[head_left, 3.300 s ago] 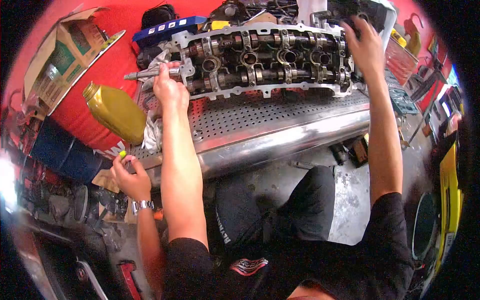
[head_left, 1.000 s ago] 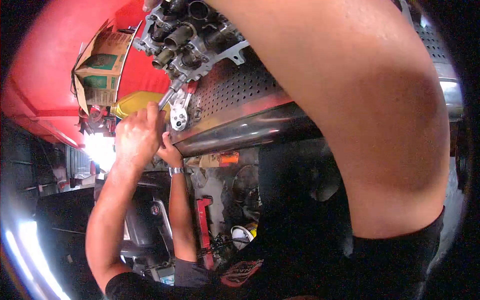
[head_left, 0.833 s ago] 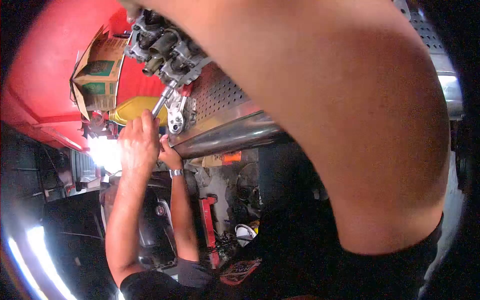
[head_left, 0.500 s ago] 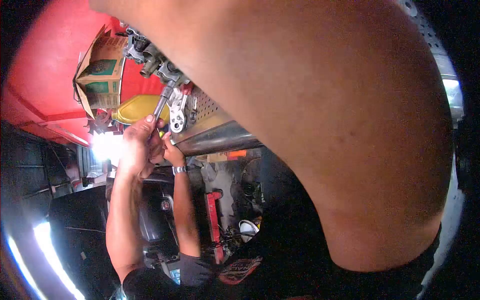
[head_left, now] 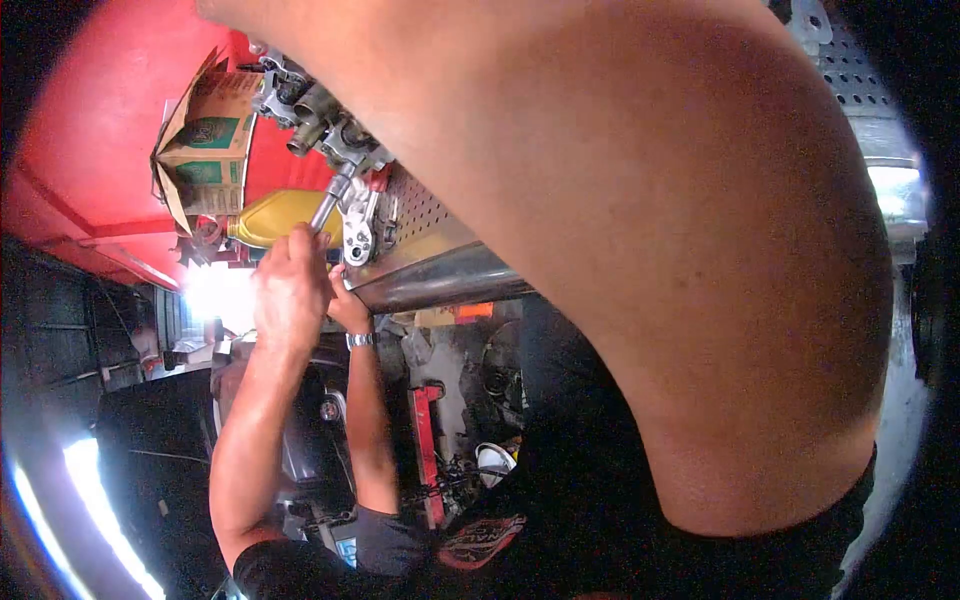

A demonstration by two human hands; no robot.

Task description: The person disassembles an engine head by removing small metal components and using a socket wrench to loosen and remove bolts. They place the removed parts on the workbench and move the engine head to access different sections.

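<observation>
My left hand (head_left: 292, 285) is closed round the lower end of a socket wrench (head_left: 325, 210) with a straight metal shaft. The tool's socket end meets the underside of a grey metal engine part (head_left: 340, 150). My right arm (head_left: 680, 250) crosses very close to the camera and covers much of the view; its hand lies outside the frame. Just behind my left hand is another person's hand (head_left: 347, 305) with a metal watch at the wrist. A ratchet (head_left: 358, 235) with a red handle lies beside the wrench shaft.
A yellow bottle (head_left: 280, 218) and an open cardboard box (head_left: 210, 140) are near the engine part. The perforated metal bench top (head_left: 415, 210) ends at a dark pipe (head_left: 430, 280). A red metal stand (head_left: 427, 440) is beyond it, and a red panel (head_left: 80, 150) rises behind.
My left hand has turned on the wrench, so its knuckles show instead of the thumb, and its forearm has shifted right. The other person's hand stays nearly still.
</observation>
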